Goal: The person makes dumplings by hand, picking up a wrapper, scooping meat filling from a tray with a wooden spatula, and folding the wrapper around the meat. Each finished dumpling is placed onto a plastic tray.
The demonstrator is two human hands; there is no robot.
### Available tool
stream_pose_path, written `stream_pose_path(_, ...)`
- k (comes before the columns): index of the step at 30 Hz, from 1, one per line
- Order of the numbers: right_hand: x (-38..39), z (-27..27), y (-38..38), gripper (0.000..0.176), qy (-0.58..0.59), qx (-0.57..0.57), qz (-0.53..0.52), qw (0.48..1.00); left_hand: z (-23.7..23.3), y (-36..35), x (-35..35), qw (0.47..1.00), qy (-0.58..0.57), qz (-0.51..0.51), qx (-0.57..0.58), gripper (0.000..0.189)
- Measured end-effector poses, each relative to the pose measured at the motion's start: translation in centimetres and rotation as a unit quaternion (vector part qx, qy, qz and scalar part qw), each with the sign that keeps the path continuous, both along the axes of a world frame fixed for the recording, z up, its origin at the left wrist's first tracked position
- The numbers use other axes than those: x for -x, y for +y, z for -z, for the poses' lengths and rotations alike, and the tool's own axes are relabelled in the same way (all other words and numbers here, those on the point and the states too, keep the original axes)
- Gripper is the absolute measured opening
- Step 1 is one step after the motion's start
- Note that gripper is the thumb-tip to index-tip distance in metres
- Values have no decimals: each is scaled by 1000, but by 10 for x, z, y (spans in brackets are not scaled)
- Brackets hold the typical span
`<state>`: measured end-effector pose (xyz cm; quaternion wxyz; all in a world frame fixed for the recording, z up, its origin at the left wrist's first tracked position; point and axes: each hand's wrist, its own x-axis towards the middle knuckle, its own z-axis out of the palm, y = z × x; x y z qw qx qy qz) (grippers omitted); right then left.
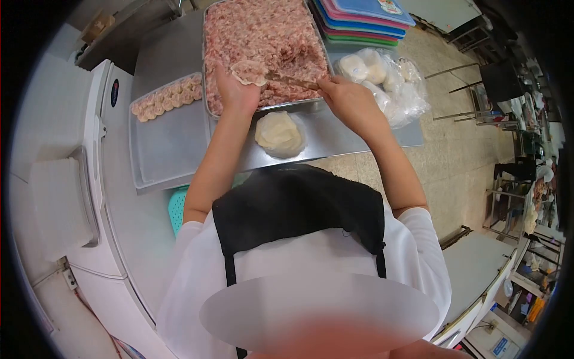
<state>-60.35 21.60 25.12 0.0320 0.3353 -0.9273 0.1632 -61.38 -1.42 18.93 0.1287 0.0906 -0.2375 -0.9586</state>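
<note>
My left hand [238,94] holds a round dumpling wrapper [254,80] with pink minced meat on it. My right hand [354,103] grips a thin flat spatula [294,81], its tip touching the wrapper's filling. Both hands are above the near part of a large metal tray [207,78] heaped with minced meat [257,30]; a hollow is scooped out at its right. Just below the hands, a stack of pale wrappers [280,134] lies on the metal table. To the left, filled dumplings [167,99] sit in rows at the far end of a plastic tray [170,146].
Bagged wrapper stacks [373,66] lie right of the meat tray. Behind them rises a pile of coloured plastic lids or trays [362,21]. A white fridge [110,179] borders the left side, and a turquoise basket [177,209] shows below the table edge.
</note>
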Motion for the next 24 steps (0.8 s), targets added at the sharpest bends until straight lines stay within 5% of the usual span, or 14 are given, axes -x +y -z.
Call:
stream_pose_path(5, 12, 9, -7, 20, 10, 56, -57, 997, -41, 7, -20, 997, -34, 38, -50, 78)
stream_pose_path(8, -1, -42, -2, 20, 55, -113, -21, 992, -34, -3, -17, 999, -19, -5, -28, 81)
stream_pose_path(11, -7, -25, -17, 25, 74, 40, -90, 992, -48, 0, -22, 999, -23, 3, -40, 82)
stream_pose_path(17, -8, -58, -13, 24, 86, -59, -83, 991, -56, -7, -35, 995, -82, -23, -51, 78)
stream_pose_path(24, 12, -31, -16, 28, -37, 124, -124, 984, -47, -21, -33, 993, -4, 4, -118, 69)
